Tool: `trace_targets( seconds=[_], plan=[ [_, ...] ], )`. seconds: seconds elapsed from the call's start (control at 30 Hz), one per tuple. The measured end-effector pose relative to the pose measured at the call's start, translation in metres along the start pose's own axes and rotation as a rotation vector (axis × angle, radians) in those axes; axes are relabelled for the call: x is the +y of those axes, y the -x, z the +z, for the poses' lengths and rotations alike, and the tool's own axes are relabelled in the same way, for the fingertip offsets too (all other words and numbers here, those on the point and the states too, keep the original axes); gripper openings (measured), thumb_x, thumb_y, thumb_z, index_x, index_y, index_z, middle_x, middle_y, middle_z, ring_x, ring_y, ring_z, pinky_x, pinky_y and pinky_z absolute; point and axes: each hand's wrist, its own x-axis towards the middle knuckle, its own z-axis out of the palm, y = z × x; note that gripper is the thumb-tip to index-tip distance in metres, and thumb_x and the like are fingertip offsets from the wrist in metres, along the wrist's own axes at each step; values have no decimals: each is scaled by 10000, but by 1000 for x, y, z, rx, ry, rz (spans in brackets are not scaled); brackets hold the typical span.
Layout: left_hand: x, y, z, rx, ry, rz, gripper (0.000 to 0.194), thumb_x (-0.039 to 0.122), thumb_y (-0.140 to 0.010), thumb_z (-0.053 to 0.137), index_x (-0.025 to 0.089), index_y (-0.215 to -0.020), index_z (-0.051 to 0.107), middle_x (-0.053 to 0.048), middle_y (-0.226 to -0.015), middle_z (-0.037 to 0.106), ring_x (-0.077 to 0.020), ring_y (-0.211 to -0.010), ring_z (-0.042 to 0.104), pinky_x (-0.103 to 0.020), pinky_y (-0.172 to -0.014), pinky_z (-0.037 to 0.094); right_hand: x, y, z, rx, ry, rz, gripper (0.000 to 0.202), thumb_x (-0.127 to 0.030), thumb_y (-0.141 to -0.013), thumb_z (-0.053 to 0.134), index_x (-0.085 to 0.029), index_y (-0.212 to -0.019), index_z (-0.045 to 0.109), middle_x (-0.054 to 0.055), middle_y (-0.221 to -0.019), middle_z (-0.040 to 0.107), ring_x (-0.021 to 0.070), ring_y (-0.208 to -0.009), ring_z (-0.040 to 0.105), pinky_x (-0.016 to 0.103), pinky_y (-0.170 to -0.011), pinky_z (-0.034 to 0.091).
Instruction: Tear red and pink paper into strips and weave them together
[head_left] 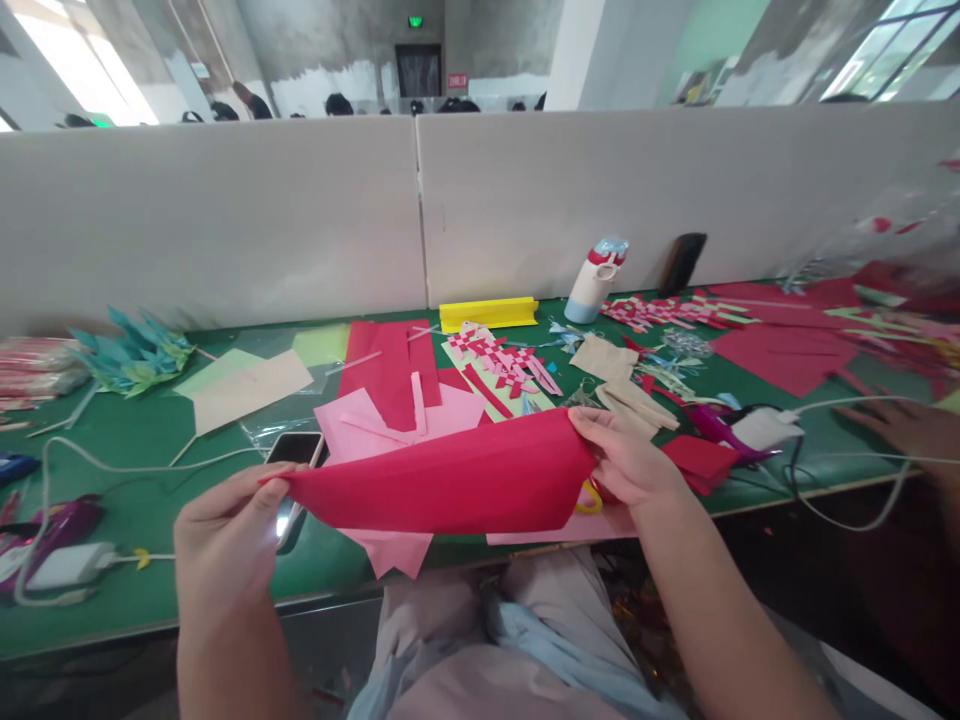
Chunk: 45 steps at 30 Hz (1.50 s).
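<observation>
Our left hand (229,530) and right hand (630,455) pinch opposite ends of a red sheet (442,480), stretched above the green table (142,512); we judge it uncut, while beyond it red-and-pink strips (491,350) lie already interlaced, their ends loose.

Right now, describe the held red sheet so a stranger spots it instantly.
On the green table, find the near edge. There the left hand and right hand hold a red sheet by its ends over pink sheets. Unlike red sheets lying beyond, it is held up.
</observation>
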Motion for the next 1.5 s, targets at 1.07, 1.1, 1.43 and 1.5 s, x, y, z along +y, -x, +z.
trace_targets(
  seconds=[1.07,1.1,1.43,1.5],
  plan=[
    [46,26,47,-158,-158,624,207,93,-718,726,270,-819,762,1,-784,737,-170,-742,655,-297,-657,517,-80,40,117,-595,970,-920,197,-303,-833,647,-203,-993,706,29,-898,698,139,-793,614,255,-735,447],
    [46,27,47,-159,-161,613,203,93,-720,725,268,-817,761,0,-782,736,-168,-744,654,-290,-652,516,-79,40,117,-597,977,-932,187,-300,-839,639,-202,-981,709,28,-881,697,136,-781,609,253,-729,440],
    [55,30,47,-296,-234,372,121,134,-686,746,219,-770,726,-1,-716,685,-125,-659,613,-196,-535,480,-81,40,120,-725,1074,-878,176,-247,-901,546,-175,-863,703,10,-769,672,105,-670,548,231,-617,353],
    [57,30,48,-333,-284,321,102,156,-666,764,210,-737,715,9,-677,663,-105,-587,581,-185,-487,453,-81,39,121,-750,1101,-856,187,-244,-906,536,-170,-860,702,19,-791,682,111,-684,558,231,-613,346]
  ],
)
